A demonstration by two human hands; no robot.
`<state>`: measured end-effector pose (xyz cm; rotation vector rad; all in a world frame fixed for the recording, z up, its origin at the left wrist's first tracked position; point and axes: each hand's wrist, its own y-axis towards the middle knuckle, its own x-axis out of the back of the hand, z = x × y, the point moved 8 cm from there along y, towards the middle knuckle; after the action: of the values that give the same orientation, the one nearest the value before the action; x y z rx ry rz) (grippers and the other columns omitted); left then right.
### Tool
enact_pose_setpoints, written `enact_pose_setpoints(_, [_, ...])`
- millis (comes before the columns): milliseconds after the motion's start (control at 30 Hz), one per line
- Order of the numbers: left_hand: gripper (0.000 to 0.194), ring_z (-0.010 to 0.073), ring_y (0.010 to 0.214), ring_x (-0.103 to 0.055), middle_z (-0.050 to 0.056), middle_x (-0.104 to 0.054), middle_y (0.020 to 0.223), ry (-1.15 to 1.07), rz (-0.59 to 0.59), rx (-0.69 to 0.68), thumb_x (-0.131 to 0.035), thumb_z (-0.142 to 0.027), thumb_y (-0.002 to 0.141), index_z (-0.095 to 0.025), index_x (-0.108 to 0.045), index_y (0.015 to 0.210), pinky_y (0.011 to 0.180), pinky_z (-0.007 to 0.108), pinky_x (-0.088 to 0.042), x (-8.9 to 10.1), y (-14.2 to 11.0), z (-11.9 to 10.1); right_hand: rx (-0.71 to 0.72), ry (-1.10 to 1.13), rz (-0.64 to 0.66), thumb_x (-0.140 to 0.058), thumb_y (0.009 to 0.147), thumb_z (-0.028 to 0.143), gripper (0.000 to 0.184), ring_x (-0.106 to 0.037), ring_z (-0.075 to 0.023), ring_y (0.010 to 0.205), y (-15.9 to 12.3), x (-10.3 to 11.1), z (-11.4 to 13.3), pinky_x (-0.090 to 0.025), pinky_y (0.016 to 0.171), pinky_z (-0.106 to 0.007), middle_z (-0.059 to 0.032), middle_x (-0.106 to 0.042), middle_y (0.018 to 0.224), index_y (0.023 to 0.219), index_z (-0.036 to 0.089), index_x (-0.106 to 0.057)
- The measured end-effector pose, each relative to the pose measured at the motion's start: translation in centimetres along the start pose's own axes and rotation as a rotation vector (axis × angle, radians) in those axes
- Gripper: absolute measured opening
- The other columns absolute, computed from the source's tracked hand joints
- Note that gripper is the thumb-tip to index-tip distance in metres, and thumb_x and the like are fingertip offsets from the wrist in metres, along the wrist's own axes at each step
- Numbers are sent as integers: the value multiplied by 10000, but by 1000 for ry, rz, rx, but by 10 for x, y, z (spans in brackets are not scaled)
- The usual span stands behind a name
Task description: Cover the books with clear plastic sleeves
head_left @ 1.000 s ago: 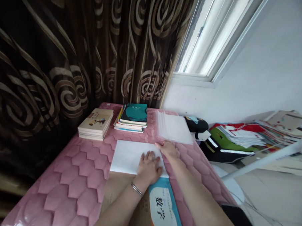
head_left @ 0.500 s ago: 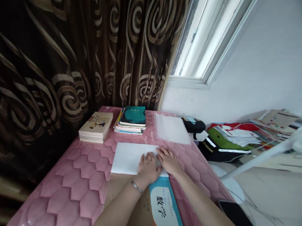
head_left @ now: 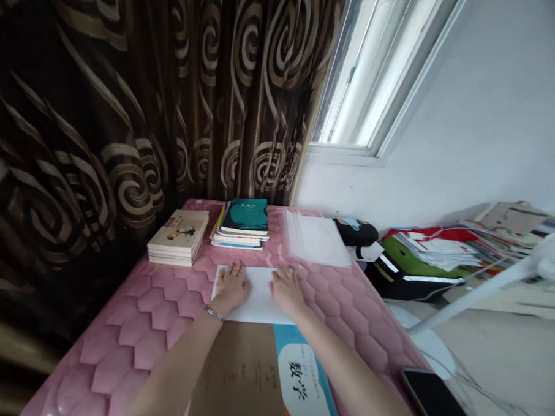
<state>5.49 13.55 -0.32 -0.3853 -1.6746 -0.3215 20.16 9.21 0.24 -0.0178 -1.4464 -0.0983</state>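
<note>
- From the head view, I count two bare hands, both palm-down on one white sheet point(head_left: 258, 304).
- The left hand point(head_left: 232, 286), one bracelet point(head_left: 214, 313) at its wrist, lies flat with fingers slightly spread near the sheet's far left corner.
- The right hand point(head_left: 286, 290) lies flat towards the sheet's right end; it's blurred, so I can't tell how far its fingers are spread.
- The sheet is mid-worktop point(head_left: 156, 323), along the far edge of one brown cover point(head_left: 238, 369) and one blue-and-white cover point(head_left: 308, 381) with two large characters; I can't tell if they make one book.
- Two book stacks stand beyond: one beige stack point(head_left: 180, 235), about four books, and one teal-topped stack point(head_left: 245, 217), too tight to count.
- One pile of clear sheets point(head_left: 316, 240) lies right of them.
- One phone point(head_left: 433, 394) sits by the worktop's right edge.
</note>
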Motion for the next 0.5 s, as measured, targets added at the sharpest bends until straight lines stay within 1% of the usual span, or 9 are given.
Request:
enact_pose_setpoints(67, [584,257,1456,-197,82,-239,1576,10,8,-1,-297,-301,925,-194,-285,1500,1168,500,-148,0,-2,-5,129,118,17,-290,974,322,517,-183,-274,1448,7,-7,38,-178,1151,-466,-115,-353,1526,1433,123,-419])
enact_pose_setpoints(100, [585,254,1457,-193,74,-234,1578,10,17,-5,-295,-274,919,-201,-287,1499,1170,496,-146,-1,-2,-6,184,149,37,-260,984,351,536,-170,-260,1453,9,-11,53,-177,1154,-456,-101,-342,1533,1460,132,-375])
enact_pose_setpoints(133, [587,249,1458,-191,66,-228,1581,7,30,-12,-293,-256,915,-206,-287,1500,1170,493,-145,-1,-3,-7,209,165,61,-231,991,378,553,-157,-251,1458,11,-15,63,-166,1158,-454,-97,-320,1543,1475,135,-346])
enact_pose_setpoints(167, [587,246,1458,-193,61,-221,1582,0,38,-17,-289,-252,915,-209,-284,1501,1171,494,-141,-1,-4,-6,208,163,84,-210,994,404,572,-145,-246,1461,12,-20,66,-147,1163,-455,-100,-290,1554,1484,132,-325])
enact_pose_setpoints(200, [584,245,1456,-198,58,-218,1583,-10,36,-21,-283,-266,921,-209,-279,1503,1173,501,-130,0,-4,-5,183,148,104,-197,995,427,592,-137,-244,1463,13,-23,64,-123,1168,-457,-111,-253,1565,1489,120,-309])
enact_pose_setpoints(267, [581,249,1451,-217,60,-223,1580,-30,16,-24,-272,-335,938,-206,-271,1504,1174,526,-91,2,-5,-1,99,105,138,-191,992,460,631,-113,-236,1468,14,-27,45,-92,1173,-447,-132,-190,1578,1497,90,-272])
enact_pose_setpoints(367, [588,256,1446,-230,50,-234,1576,-51,-4,-34,-265,-418,949,-225,-267,1504,1171,555,-38,3,-4,4,-24,62,189,-175,993,460,646,-71,-213,1472,11,-27,3,-77,1177,-437,-125,-119,1591,1510,74,-209])
enact_pose_setpoints(433, [590,258,1448,-225,44,-237,1576,-56,4,-46,-270,-435,949,-235,-266,1503,1171,557,-38,2,-3,5,-102,59,220,-154,994,458,644,-62,-202,1473,8,-25,-23,-80,1178,-435,-111,-96,1595,1513,78,-193])
enact_pose_setpoints(500, [589,256,1448,-223,47,-235,1577,-58,12,-49,-276,-435,948,-232,-269,1501,1171,554,-43,1,-2,6,-155,60,239,-151,995,459,646,-75,-197,1472,5,-21,-41,-89,1180,-429,-108,-101,1596,1511,73,-197])
